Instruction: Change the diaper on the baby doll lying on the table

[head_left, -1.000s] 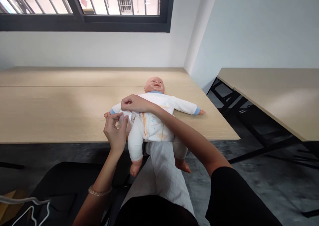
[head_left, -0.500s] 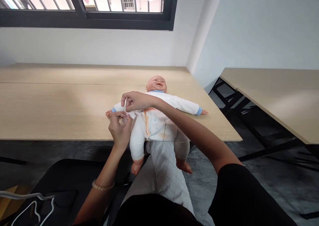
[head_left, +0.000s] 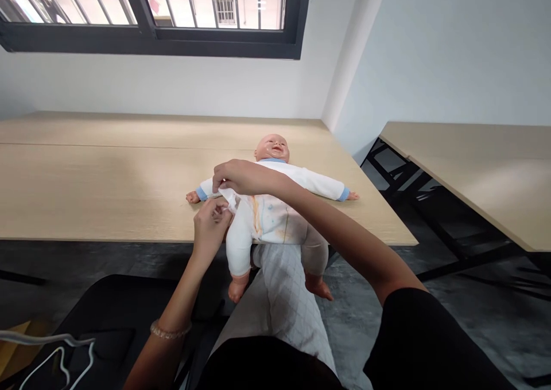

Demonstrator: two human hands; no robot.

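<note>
A baby doll (head_left: 275, 148) in a white long-sleeved top with blue cuffs lies on its back, its legs hanging over the table's front edge. Around its hips is a white diaper (head_left: 275, 222) with orange and blue printed marks. Both my hands are at the diaper's side on the doll's left-hand side in the picture. My left hand (head_left: 210, 225) is closed, pinching the lower white edge there. Just above it, my right hand (head_left: 236, 175) reaches across the doll's belly, fingers closed on the upper part of the white side piece. My right fingertips are partly hidden.
The doll lies on a light wooden table (head_left: 94, 189) against the wall below a barred window (head_left: 215, 40). A second wooden table (head_left: 482, 172) stands at right. A black chair (head_left: 107, 309) and a white wire object (head_left: 81, 344) are at lower left.
My left hand has shifted slightly right, closer to the doll's hip. The white side piece between my hands now shows more widely. The view has tilted a little.
</note>
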